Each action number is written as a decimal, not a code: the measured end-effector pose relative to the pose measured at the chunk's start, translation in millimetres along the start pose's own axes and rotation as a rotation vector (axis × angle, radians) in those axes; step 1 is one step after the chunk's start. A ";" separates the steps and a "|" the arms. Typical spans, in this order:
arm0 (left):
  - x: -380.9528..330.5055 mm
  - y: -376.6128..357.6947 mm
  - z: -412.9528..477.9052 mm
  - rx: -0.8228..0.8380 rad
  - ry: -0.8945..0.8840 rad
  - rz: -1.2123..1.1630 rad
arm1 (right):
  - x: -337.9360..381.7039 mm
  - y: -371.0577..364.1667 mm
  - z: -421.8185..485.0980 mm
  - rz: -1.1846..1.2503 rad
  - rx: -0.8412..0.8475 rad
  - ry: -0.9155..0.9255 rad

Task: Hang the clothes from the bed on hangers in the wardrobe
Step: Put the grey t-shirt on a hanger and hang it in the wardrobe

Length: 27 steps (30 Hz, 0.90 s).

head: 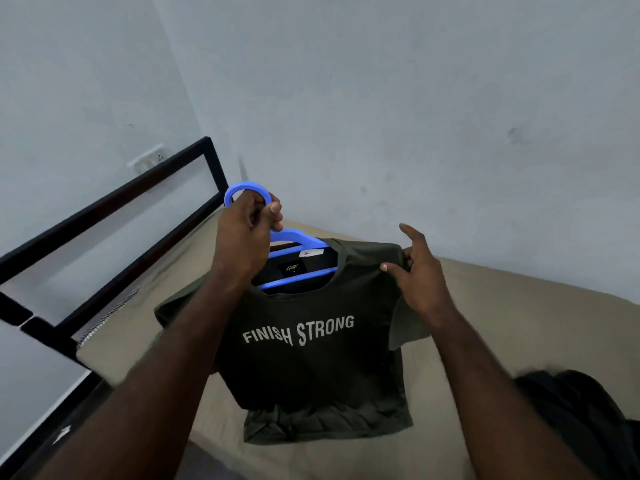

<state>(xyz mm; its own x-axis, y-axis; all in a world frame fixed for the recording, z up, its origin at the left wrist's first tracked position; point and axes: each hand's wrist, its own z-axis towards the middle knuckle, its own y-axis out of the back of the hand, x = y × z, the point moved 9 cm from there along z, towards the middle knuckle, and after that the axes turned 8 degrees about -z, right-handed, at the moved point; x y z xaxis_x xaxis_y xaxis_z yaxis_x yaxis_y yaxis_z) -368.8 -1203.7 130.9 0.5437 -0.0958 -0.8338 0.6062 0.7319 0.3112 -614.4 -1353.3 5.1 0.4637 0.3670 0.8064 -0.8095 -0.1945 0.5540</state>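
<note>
Head view, looking down over the bed (519, 323): at the far left a black metal bed frame (114, 202) runs along a pale wall, with a white wall socket (149, 159) just behind its top rail. A zipper (107, 320) edges the mattress below the frame. Moving inward, the left hand (246, 233) is raised above the mattress with its fingers curled tight around the neck of a blue plastic hanger (298, 236), right under the round hook. The hanger sits inside the collar of a dark olive T-shirt (311, 368), its bars showing through the neck opening beside the label. White letters across the chest read FINISH STRONG. The shirt hangs from the hanger, and its crumpled hem rests on the tan sheet. To the right, the right hand (419, 275) pinches the fabric at the shirt's shoulder seam between thumb and fingers, with the index finger sticking up free. The sleeve droops beneath that wrist. At the lower right corner a dark garment (581, 410) lies heaped on the bed, well apart from the shirt.
</note>
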 end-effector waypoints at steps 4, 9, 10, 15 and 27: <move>-1.6 3.7 -8.6 -0.040 -0.015 0.055 | 0.0 9.3 -7.0 0.013 0.007 0.019; -0.5 3.6 -7.0 -0.001 -0.022 0.048 | 31.6 41.5 -6.5 -0.051 -0.134 0.163; 0.7 2.1 -5.9 0.022 -0.019 0.042 | 40.8 48.8 -3.7 -0.047 -0.158 0.176; 1.5 -8.1 -7.3 0.159 -0.032 -0.002 | 75.5 66.4 8.1 0.115 -0.138 0.097; 20.3 45.1 21.4 0.088 0.017 -0.124 | 52.6 -18.2 -29.6 -0.065 0.008 0.035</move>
<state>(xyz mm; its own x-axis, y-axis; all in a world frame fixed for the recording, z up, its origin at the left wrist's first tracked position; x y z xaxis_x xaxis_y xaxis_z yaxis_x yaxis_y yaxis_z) -318.0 -1187.1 137.7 0.4522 -0.1695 -0.8757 0.7167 0.6534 0.2437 -585.9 -1303.5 31.3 0.5026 0.4107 0.7607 -0.7747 -0.1765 0.6071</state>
